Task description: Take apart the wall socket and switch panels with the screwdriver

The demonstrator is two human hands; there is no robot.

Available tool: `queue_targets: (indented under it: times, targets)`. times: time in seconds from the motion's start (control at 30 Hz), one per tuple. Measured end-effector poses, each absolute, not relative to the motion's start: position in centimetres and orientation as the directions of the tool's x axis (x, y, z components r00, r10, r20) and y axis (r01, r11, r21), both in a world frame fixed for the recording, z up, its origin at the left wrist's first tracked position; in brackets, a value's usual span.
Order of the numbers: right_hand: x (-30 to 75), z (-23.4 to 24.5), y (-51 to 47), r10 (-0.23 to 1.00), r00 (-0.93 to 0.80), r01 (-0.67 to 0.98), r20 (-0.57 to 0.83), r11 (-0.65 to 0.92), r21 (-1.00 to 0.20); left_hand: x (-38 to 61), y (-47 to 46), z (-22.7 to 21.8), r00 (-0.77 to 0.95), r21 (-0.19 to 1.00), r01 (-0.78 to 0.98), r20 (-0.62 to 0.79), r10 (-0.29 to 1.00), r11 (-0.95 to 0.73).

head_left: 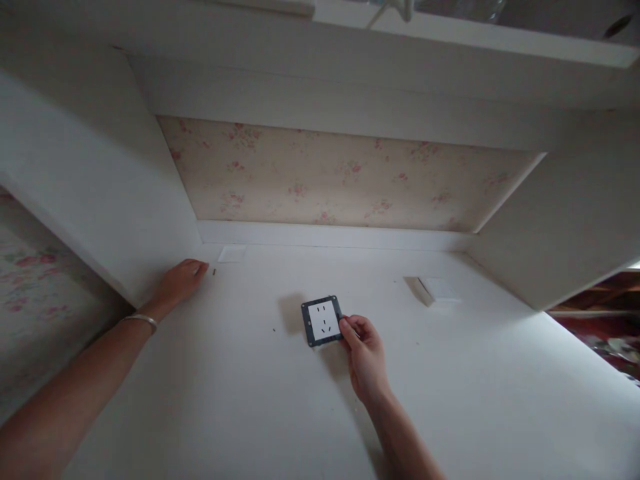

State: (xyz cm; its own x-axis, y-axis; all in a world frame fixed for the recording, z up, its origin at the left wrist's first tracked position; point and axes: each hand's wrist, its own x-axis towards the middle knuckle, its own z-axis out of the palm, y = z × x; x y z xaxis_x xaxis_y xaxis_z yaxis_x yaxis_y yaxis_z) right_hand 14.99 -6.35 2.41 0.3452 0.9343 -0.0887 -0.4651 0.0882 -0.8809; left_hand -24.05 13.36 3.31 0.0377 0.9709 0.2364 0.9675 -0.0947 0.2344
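Observation:
My right hand (367, 357) pinches the right edge of a wall socket (323, 321), between thumb and fingers. The socket has a white slotted face in a dark square frame and is held above the white surface (240, 387), its shadow falling to the left. Over at the left, my left hand (181, 285) is closed with its fingers curled, low beside the white side panel. Whatever those fingers may hold is hidden. Just right of its fingertips is a small brown screw-like piece (215, 272). A thin white square (233, 253) lies beyond that piece.
On the right of the surface is a white square cover (436, 291). Tiny dark bits, such as one speck (274, 330), are scattered about. White panels stand at left and right (560, 220), with flowered wallpaper (325, 180) behind and a shelf (450, 47) overhead.

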Motion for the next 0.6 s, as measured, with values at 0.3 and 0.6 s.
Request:
queue_targets:
  times: [0.3,0.6]
  targets:
    - [14.5,2.9,-6.9,0.955,0.276,-0.573,-0.107,0.074,-0.816,-9.3,1.1,7.2,0.444,0.774,0.603,-0.122,0.887,-0.195]
    - [14.4,3.1,-7.2,0.978,0.205,-0.537,-0.033,0.084,-0.840,-3.3,-1.6,7.2,0.474,0.980,0.149,-0.186,0.861,0.130]
